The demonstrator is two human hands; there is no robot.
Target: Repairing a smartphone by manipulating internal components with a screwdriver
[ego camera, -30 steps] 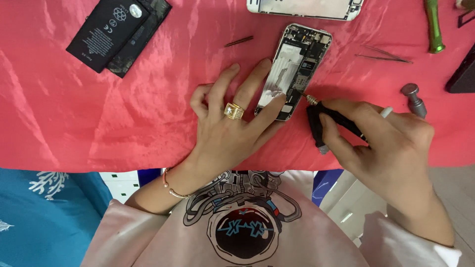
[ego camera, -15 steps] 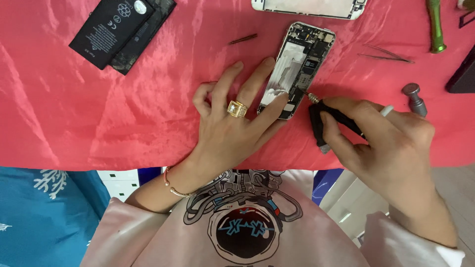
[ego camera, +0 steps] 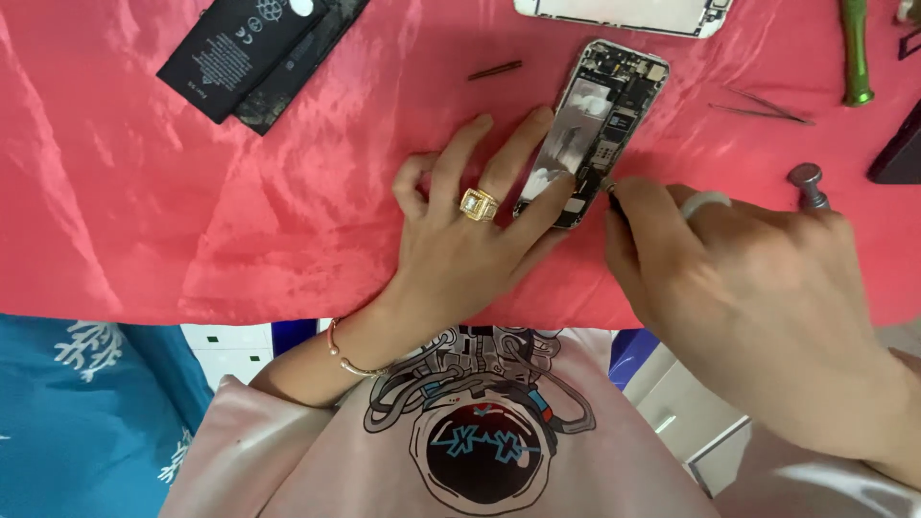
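Opened phone (ego camera: 600, 125): on red cloth (ego camera: 192, 211), upper centre. Left hand (ego camera: 470, 230): flat, fingers pressing phone's lower edge, gripping nothing. Right hand (ego camera: 739, 288): clenched round dark screwdriver (ego camera: 614, 197), tip at phone's bottom corner. Battery (ego camera: 230, 48): far left.

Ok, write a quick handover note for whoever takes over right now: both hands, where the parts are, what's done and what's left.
Left hand: flat on the red cloth, fingers pinning the lower end of the opened silver phone body.
Right hand: grip closed on a thin dark tool, tip at the phone's lower right edge.
Done: black rectangular battery is out, top left; white screen panel lies above the phone.
Spare: fine tweezers, green-handled tool, metal knob-topped tool on the right.
Left: inner boards are in the phone, not yet removed.
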